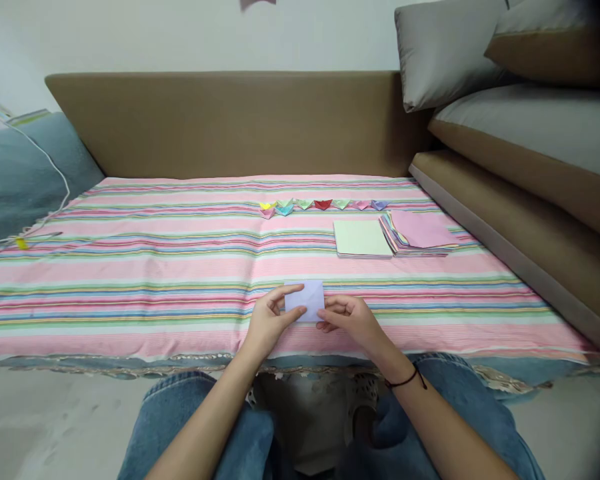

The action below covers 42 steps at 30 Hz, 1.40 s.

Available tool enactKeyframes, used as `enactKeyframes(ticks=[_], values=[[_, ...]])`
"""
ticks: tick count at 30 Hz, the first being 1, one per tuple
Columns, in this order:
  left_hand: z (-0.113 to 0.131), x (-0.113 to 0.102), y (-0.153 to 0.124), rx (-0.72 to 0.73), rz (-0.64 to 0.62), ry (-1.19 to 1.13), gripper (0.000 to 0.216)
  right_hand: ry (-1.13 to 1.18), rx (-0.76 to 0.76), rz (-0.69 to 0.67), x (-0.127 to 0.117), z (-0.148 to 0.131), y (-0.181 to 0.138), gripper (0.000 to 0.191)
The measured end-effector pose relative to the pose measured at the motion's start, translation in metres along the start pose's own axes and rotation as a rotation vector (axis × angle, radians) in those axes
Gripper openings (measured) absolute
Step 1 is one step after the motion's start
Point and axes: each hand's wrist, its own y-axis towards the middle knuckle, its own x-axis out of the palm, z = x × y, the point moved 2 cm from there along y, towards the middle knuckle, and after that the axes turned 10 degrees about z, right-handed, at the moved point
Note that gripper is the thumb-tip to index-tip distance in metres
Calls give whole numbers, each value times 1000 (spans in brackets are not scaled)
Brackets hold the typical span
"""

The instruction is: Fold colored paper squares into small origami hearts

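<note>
A small lavender square of folded paper [307,298] is held up between my two hands, just above the front part of the striped cloth. My left hand [274,312] grips its left side, the index finger along the top and the thumb on the front face. At the lower right corner, my right hand [347,315] pinches the paper between thumb and fingers. Faint crease lines cross the paper's face. Behind it stands a row of several small folded paper boats [323,205] in yellow, pink, teal, green, red and blue.
A pale green stack of square paper [363,239] lies beside a pink-topped stack of coloured paper [423,230]. Grey and brown cushions [520,133] pile up on the right. A white cable [55,167] runs down the left side. The striped cloth [130,267] covers the surface.
</note>
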Motion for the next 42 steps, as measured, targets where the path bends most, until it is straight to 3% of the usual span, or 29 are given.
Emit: enactKeyframes(ticks=[8, 15, 21, 29, 34, 38, 42], values=[[5, 1, -1, 18, -50, 124, 38, -3, -92, 62, -3, 0, 1, 30], [4, 2, -4, -16, 15, 148, 41, -32, -126, 39, -2, -1, 0, 30], [3, 1, -3, -11, 11, 52, 33, -52, -153, 72, -7, -6, 0, 26], [1, -5, -1, -84, 91, -24, 52, -78, -219, 20, -9, -12, -1, 22], [0, 0, -3, -47, 29, 33, 43, -109, -195, -7, -9, -11, -2, 23], [0, 6, -5, -18, -139, 133, 25, -180, -181, -84, -9, -8, -3, 18], [-3, 8, -7, 30, -160, 242, 31, -201, -147, -153, -5, -4, -4, 17]])
